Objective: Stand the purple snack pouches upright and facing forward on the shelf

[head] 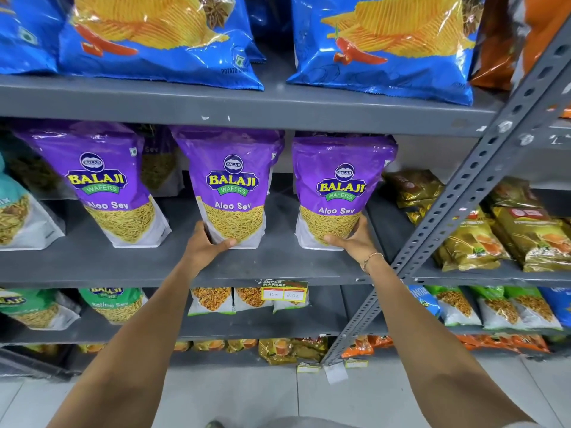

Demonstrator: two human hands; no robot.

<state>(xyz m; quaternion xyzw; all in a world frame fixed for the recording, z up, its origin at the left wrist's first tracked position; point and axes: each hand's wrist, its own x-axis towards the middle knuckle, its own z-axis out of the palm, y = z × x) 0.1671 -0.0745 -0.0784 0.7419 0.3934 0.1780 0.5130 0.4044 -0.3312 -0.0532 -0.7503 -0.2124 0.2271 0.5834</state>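
- forearms reach up from the bottom of the frame, hands apart.
- left hand (206, 246) grips the base of the middle purple pouch (232, 186) at centre frame.
- right hand (352, 240) cups the base of the right purple pouch (338, 193).
- both pouches stand upright, labels forward, on the grey shelf (129, 267).
- a third purple pouch (105, 180) leans at centre left.

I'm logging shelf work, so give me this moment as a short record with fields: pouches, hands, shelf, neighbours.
pouches: three purple Aloo Sev snack pouches in front, all upright, labels forward; left pouch, middle pouch, right pouch
left hand: grips middle pouch's lower left corner
right hand: grips right pouch's lower right corner
shelf: grey metal shelf
above: blue chip bags
right: gold packets
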